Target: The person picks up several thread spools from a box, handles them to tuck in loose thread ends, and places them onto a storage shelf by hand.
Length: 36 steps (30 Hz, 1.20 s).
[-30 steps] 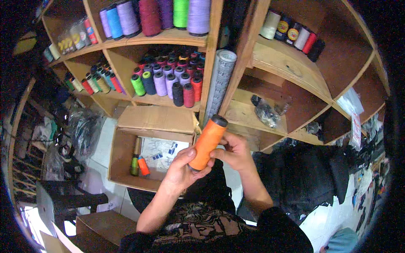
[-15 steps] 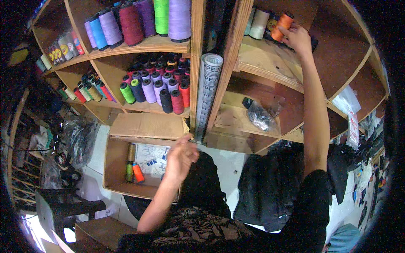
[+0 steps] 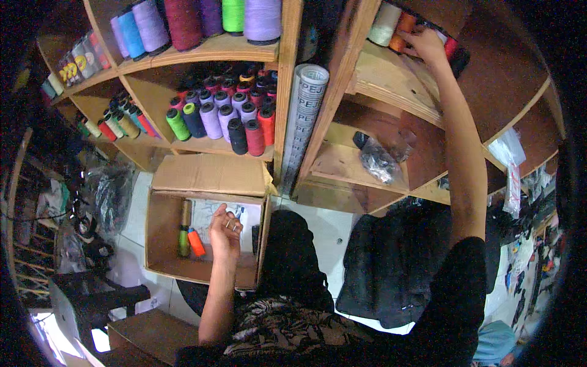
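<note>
Orange spool (image 3: 402, 32) — half hidden behind right hand (image 3: 426, 44)

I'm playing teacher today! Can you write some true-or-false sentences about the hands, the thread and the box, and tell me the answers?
1. The right hand is up at the orange spool on a high shelf. True.
2. The left hand holds a big purple spool. False: it holds no spool and hovers, fingers loosely curled, over the open cardboard box.
3. The cardboard box has an orange spool lying in it. True.
4. The cardboard box is taped shut. False: its flaps are open.
5. The lime green spool stands on a shelf among other spools. True.
</note>
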Tool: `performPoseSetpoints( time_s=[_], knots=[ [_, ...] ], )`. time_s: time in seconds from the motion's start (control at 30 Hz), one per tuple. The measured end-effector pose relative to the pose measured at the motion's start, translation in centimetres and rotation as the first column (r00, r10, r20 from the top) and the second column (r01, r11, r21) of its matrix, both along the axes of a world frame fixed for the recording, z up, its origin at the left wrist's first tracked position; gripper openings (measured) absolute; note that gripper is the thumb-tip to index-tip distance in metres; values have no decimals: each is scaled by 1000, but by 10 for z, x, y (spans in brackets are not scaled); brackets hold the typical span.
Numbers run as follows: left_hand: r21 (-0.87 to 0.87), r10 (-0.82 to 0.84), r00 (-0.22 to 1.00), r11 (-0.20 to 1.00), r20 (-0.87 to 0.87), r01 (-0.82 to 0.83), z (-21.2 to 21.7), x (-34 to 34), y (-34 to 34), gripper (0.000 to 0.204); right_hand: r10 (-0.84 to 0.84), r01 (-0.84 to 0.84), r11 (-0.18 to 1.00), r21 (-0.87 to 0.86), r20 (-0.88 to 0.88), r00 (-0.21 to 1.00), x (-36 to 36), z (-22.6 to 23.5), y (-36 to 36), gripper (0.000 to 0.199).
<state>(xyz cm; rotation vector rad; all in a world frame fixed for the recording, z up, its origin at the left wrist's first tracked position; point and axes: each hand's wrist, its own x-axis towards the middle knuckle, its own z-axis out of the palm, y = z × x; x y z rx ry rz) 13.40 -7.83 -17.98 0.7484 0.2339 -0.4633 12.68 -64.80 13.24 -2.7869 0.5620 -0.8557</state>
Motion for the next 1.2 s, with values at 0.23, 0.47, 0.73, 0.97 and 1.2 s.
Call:
performPoseSetpoints(
  time_s=[0.23, 0.47, 0.73, 0.97, 1.2],
  knots=[
    [204, 96, 995, 975, -34, -87, -31, 27, 38, 27, -395, 394, 919, -31, -64, 916, -42, 41, 67, 52],
    [978, -664, 719, 163, 207, -131, -128, 71, 76, 34, 162, -291, 922, 254, 431, 888, -72, -26, 287, 32],
    [952, -819, 493, -295, -294, 78, -245, 33, -19, 29, 358, -318, 552, 771, 126, 925, -90, -142, 352, 27],
    [986, -736, 658, -148, -158, 72, -238, 22, -21, 30, 270, -62, 322, 945, -29, 962, -109, -200, 367, 23],
    [718, -561, 809, 491, -173, 494, -126, 92, 42, 42, 502, -39, 178, 983, -56, 863, -63, -271, 401, 27]
  ],
)
